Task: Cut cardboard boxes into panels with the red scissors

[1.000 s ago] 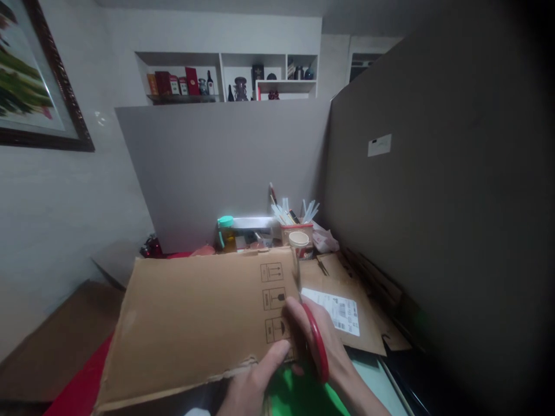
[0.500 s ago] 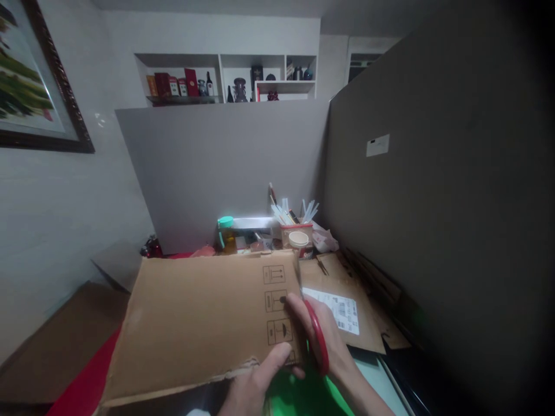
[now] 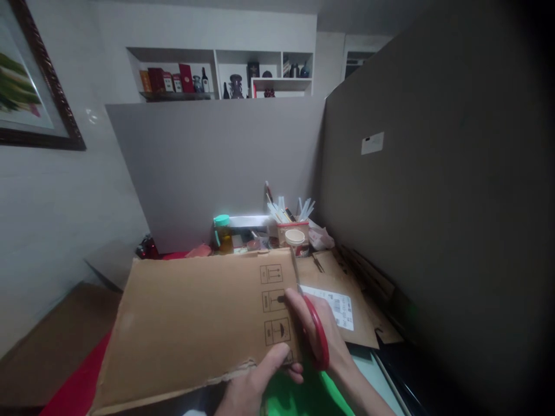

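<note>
A large brown cardboard piece (image 3: pixel 195 323) with printed handling symbols is held up in front of me, its lower edge torn. My left hand (image 3: pixel 255 378) grips its lower right corner, thumb on the printed face and fingertips showing below the edge. At the right edge, my right hand (image 3: pixel 323 329) is closed on red-handled scissors (image 3: pixel 319 335); a finger rests against the cardboard near the symbols. The scissor blades are mostly hidden at the cardboard's edge.
Behind stand a bottle with a teal lid (image 3: pixel 222 234), a box of white sticks (image 3: pixel 288 226) and a paper cup (image 3: pixel 295 238). Flattened cardboard (image 3: pixel 364 312) with a label lies right. Grey panels (image 3: pixel 217 156) rise behind and right. Something green (image 3: pixel 295 396) lies below.
The view has shifted slightly, so most things appear a little further left. Both hands keep their grip on the cardboard and scissors, with hardly any other motion.
</note>
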Demonstrator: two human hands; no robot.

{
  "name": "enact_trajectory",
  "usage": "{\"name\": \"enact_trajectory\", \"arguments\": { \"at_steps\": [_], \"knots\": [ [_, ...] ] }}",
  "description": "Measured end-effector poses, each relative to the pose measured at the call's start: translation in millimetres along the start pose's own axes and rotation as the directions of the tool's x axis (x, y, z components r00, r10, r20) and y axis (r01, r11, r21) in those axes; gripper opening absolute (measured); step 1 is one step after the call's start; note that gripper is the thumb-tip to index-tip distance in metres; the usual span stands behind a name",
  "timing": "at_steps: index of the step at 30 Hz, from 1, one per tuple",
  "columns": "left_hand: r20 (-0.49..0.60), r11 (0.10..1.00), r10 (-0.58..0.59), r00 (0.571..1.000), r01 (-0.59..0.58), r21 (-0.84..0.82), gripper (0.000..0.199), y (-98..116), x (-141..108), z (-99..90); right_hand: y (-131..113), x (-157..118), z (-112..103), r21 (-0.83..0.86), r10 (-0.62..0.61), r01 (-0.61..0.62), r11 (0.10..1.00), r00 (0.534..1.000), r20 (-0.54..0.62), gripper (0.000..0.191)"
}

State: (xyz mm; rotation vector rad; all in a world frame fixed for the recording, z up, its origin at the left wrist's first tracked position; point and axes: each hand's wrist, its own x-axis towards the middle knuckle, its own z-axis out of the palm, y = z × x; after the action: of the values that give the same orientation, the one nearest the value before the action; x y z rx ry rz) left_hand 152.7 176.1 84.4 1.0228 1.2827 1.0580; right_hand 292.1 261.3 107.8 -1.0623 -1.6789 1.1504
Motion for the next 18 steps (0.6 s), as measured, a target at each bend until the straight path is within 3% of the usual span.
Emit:
{"name": "enact_trajectory", "arguments": {
  "at_steps": [4,18],
  "knots": [
    [0.021,0.998,-0.065,0.998,0.065,0.01,0.05,-6.0,1.4,0.3,3.2,3.7,-4.1,-0.016,0.011,-0.011,1.0,1.0,-0.012,0.051],
    [0.027,0.994,-0.061,0.998,0.058,0.095,0.051,-0.9,-5.2,3.5,0.7,0.9,-3.2,0.04,-0.014,0.018,0.999,0.997,-0.08,0.051]
  ]
}}
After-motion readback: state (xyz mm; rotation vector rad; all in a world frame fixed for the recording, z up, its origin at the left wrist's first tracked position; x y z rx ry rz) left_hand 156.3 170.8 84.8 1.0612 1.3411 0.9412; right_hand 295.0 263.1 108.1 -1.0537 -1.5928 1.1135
